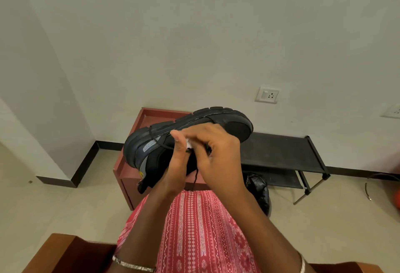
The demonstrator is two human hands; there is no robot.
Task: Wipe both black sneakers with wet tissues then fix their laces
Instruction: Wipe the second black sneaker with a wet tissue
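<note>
A black sneaker (227, 121) with a grey side patch is held up in front of me, sole turned up and away, toe to the right. My left hand (175, 164) grips it from below at the opening, thumb up along its side. My right hand (218, 149) presses a small white tissue (188, 144) against the shoe's upper, fingers curled over it. A loose black lace (195, 177) hangs down from the shoe between my hands. Only one sneaker is in view.
A red-brown low cabinet (134, 164) stands behind the shoe. A black shoe rack (283, 153) runs along the wall to the right, with a black plastic bag (258, 188) on the floor beneath it. My lap in red patterned cloth fills the bottom.
</note>
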